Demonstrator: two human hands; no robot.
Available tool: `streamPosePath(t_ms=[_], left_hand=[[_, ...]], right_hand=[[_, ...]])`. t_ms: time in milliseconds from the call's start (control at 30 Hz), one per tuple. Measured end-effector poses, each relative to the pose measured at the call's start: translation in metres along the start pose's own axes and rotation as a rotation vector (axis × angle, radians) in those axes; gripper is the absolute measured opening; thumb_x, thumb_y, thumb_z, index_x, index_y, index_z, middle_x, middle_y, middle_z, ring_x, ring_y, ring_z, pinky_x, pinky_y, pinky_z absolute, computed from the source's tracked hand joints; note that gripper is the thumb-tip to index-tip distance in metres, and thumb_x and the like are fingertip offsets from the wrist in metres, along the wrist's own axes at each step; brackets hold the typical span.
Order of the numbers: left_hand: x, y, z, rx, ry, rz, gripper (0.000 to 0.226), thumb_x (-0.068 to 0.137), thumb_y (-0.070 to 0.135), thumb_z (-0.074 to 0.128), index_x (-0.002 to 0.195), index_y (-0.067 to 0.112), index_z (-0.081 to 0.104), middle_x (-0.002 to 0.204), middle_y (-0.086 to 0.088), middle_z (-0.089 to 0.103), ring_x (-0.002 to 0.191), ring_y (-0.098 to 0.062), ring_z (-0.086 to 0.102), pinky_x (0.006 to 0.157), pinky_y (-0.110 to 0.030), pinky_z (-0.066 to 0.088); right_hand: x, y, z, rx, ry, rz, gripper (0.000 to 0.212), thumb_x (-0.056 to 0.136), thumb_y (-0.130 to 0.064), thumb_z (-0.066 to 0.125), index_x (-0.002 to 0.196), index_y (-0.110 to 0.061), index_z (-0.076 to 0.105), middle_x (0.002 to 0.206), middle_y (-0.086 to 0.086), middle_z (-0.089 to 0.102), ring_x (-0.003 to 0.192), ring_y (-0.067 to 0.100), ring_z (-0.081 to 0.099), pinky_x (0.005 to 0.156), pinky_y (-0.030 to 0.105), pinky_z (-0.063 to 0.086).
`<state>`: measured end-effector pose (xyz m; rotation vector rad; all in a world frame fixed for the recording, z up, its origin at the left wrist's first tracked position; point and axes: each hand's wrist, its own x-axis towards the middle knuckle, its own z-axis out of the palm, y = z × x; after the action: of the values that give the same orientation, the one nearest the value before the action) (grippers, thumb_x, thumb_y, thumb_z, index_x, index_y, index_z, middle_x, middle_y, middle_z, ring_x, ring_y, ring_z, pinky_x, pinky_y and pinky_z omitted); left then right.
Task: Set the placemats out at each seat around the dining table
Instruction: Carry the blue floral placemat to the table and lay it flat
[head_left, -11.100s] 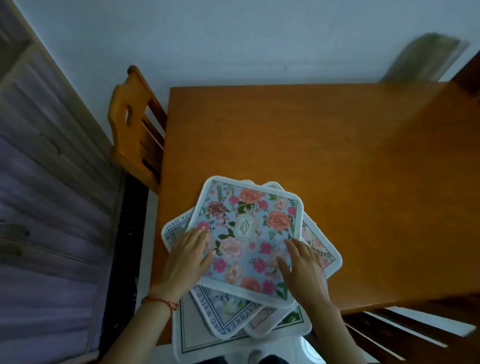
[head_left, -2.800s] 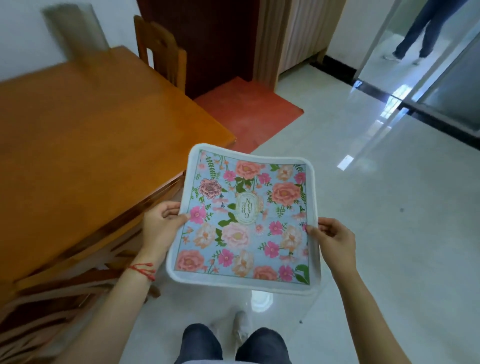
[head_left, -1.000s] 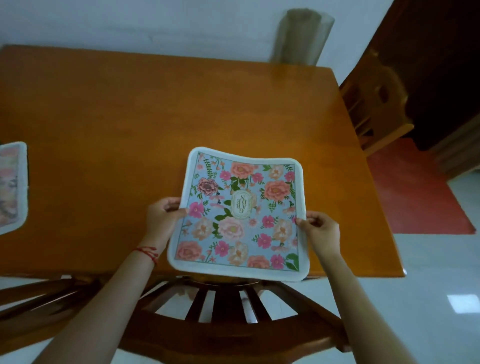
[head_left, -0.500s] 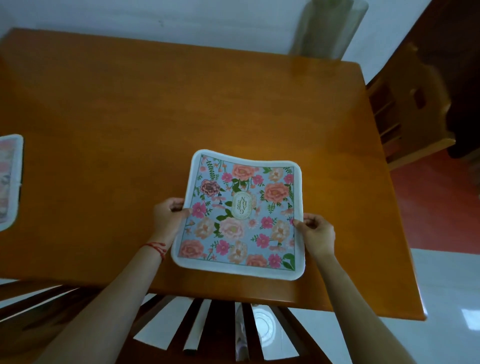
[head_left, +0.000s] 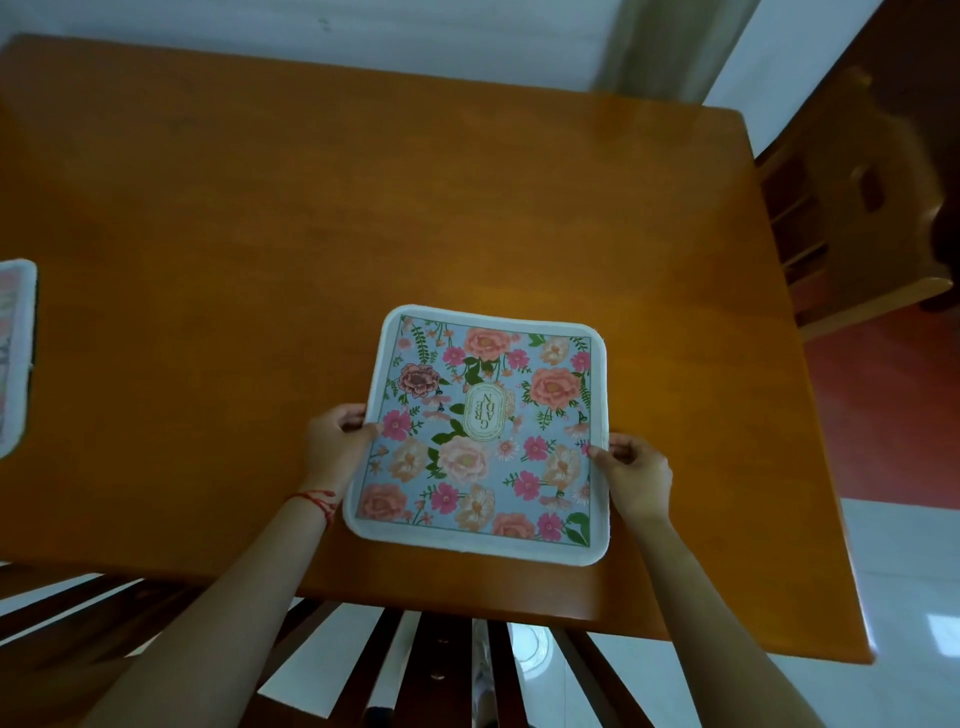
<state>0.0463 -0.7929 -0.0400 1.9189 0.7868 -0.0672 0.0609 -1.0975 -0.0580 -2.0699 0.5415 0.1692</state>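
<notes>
So the floral placemat (head_left: 480, 434) is down near the front edge of the orange-brown wooden dining table (head_left: 260, 218), over toward the right-hand end, and it looks pretty much flat on the wood, though I can't say for sure the side edges are fully down. It's got a white border, a blue field with pink and peach flowers, and a little oval label in the middle. Left hand (head_left: 335, 441) is pinching the mat's left edge, thumb on top and fingers curled under; there's a red string bracelet (head_left: 316, 500) on that wrist. Right hand (head_left: 636, 475) has the right edge pinched the same way, fingers bunched together. A second placemat (head_left: 14, 353) sits at the far left, mostly cut off by the frame. One wooden chair (head_left: 852, 208) stands at the table's right end, and another chair's slatted back (head_left: 436, 670) is tucked in right below the mat.
</notes>
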Motion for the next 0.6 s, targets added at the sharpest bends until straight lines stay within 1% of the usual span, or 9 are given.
streamPosePath(t_ms=[100, 167, 233, 300, 367, 400, 467, 533, 600], left_hand=[[0.001, -0.004, 0.001, 0.015, 0.007, 0.015, 0.023, 0.081, 0.004, 0.065, 0.104, 0.0, 0.063, 0.092, -0.007, 0.062, 0.069, -0.017, 0.059, 0.054, -0.022, 0.044], [0.001, -0.004, 0.002, 0.028, 0.01, 0.023, 0.023, 0.081, 0.004, 0.065, 0.104, 0.0, 0.063, 0.091, -0.006, 0.061, 0.067, -0.014, 0.058, 0.053, -0.022, 0.043], [0.002, -0.006, 0.002, 0.038, 0.008, 0.033, 0.025, 0.082, 0.005, 0.065, 0.106, 0.001, 0.063, 0.094, -0.008, 0.063, 0.068, -0.016, 0.06, 0.055, -0.024, 0.046], [0.001, -0.009, 0.001, 0.059, 0.029, 0.057, 0.028, 0.081, 0.009, 0.066, 0.108, 0.002, 0.062, 0.101, -0.012, 0.065, 0.076, -0.021, 0.062, 0.063, -0.03, 0.051], [0.0, -0.013, -0.001, 0.094, 0.065, 0.093, 0.036, 0.08, 0.013, 0.068, 0.114, 0.003, 0.06, 0.109, -0.015, 0.064, 0.09, -0.025, 0.061, 0.074, -0.034, 0.051], [-0.003, -0.014, -0.001, 0.115, 0.086, 0.109, 0.04, 0.08, 0.015, 0.069, 0.117, 0.003, 0.058, 0.113, -0.015, 0.061, 0.097, -0.025, 0.06, 0.078, -0.033, 0.05], [-0.015, -0.013, 0.0, 0.148, 0.121, 0.136, 0.041, 0.082, 0.015, 0.067, 0.12, 0.004, 0.056, 0.119, -0.013, 0.058, 0.105, -0.025, 0.057, 0.081, -0.031, 0.048], [-0.033, -0.011, 0.005, 0.137, 0.116, 0.195, 0.038, 0.083, 0.012, 0.065, 0.119, 0.004, 0.057, 0.119, -0.01, 0.057, 0.107, -0.02, 0.055, 0.08, -0.027, 0.047], [-0.054, -0.01, 0.013, 0.112, 0.07, 0.252, 0.038, 0.082, 0.012, 0.066, 0.119, 0.005, 0.058, 0.119, -0.008, 0.056, 0.104, -0.015, 0.052, 0.078, -0.021, 0.048]], right_hand=[[0.001, -0.002, 0.001, -0.008, -0.003, -0.006, 0.019, 0.081, -0.014, 0.068, 0.098, -0.007, 0.065, 0.082, 0.0, 0.064, 0.065, 0.003, 0.059, 0.053, 0.018, 0.046], [0.001, -0.002, 0.001, -0.016, -0.004, 0.0, 0.019, 0.081, -0.015, 0.068, 0.098, -0.008, 0.066, 0.087, 0.003, 0.067, 0.065, 0.006, 0.06, 0.053, 0.017, 0.046], [0.002, -0.003, 0.0, -0.044, -0.013, 0.001, 0.02, 0.081, -0.015, 0.068, 0.1, -0.008, 0.066, 0.092, 0.006, 0.069, 0.067, 0.013, 0.061, 0.053, 0.017, 0.046], [0.001, -0.007, -0.003, -0.098, -0.033, -0.012, 0.023, 0.083, -0.016, 0.066, 0.103, -0.007, 0.065, 0.094, 0.006, 0.068, 0.07, 0.013, 0.06, 0.053, 0.015, 0.044], [-0.001, -0.014, -0.006, -0.166, -0.026, -0.066, 0.026, 0.085, -0.017, 0.063, 0.108, -0.005, 0.063, 0.098, 0.006, 0.066, 0.074, 0.012, 0.057, 0.056, 0.015, 0.043], [0.0, -0.018, -0.007, -0.198, -0.01, -0.102, 0.027, 0.086, -0.018, 0.062, 0.109, -0.005, 0.063, 0.101, 0.007, 0.064, 0.078, 0.011, 0.055, 0.06, 0.017, 0.043], [0.006, -0.028, -0.005, -0.248, 0.007, -0.169, 0.03, 0.086, -0.019, 0.061, 0.113, -0.005, 0.061, 0.108, 0.008, 0.063, 0.085, 0.011, 0.052, 0.067, 0.023, 0.044], [0.017, -0.039, 0.0, -0.26, -0.024, -0.211, 0.035, 0.086, -0.02, 0.06, 0.118, -0.006, 0.059, 0.114, 0.008, 0.061, 0.089, 0.012, 0.054, 0.07, 0.027, 0.048], [0.03, -0.052, 0.008, -0.269, -0.061, -0.252, 0.038, 0.086, -0.023, 0.06, 0.121, -0.007, 0.057, 0.117, 0.007, 0.06, 0.095, 0.015, 0.058, 0.074, 0.028, 0.052]])
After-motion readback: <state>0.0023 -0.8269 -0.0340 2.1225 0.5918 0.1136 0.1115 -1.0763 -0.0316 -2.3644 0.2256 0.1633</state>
